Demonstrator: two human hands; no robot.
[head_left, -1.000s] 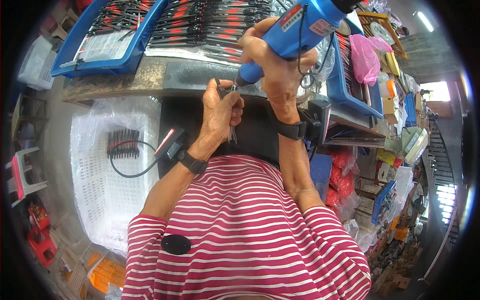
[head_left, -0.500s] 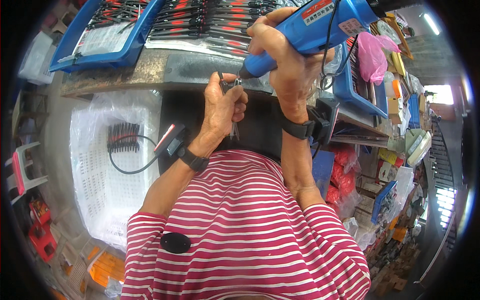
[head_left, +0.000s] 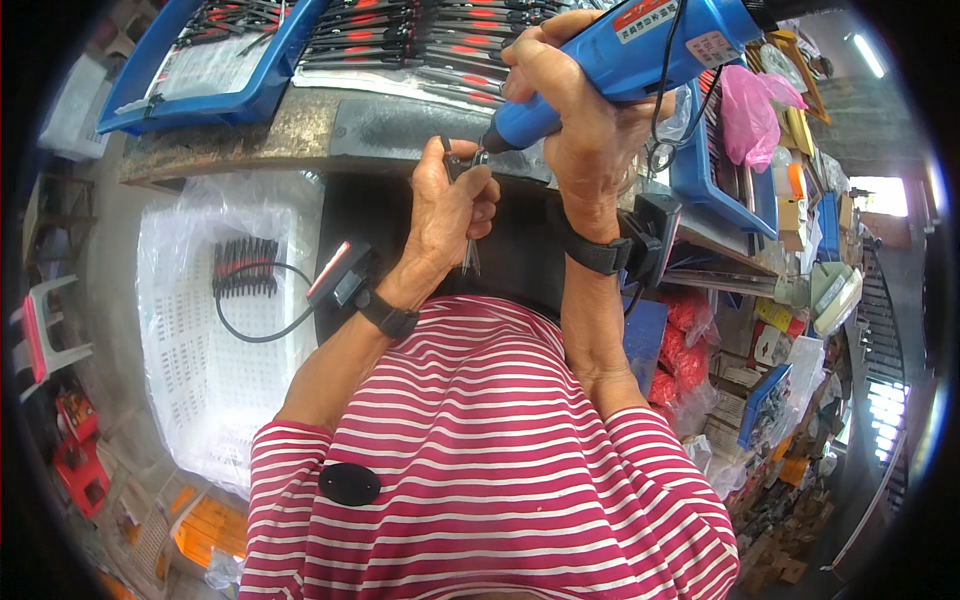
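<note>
A blue electric screwdriver (head_left: 625,50) is gripped in my right hand (head_left: 585,120), its fingers wrapped round the body. The driver's nose slants down to the left and meets a small metal hand tool (head_left: 476,160) at the bench's front edge. My left hand (head_left: 448,205) is closed round that tool. Its slim pointed metal ends (head_left: 471,262) stick out below the fist, and a dark part shows by the thumb. Fingers hide most of it, so its exact kind is unclear. The driver's very tip is hidden too.
Rows of black-and-red handled tools (head_left: 365,35) lie on the bench, with a blue tray (head_left: 190,118) at left and another blue tray (head_left: 735,208) at right. Below left, a plastic-lined white crate (head_left: 215,380) holds several similar tools. A power cord (head_left: 668,75) hangs beside the driver.
Both hands stay almost in place, the driver still meeting the small tool. My right hand and the driver have shifted very slightly right.
</note>
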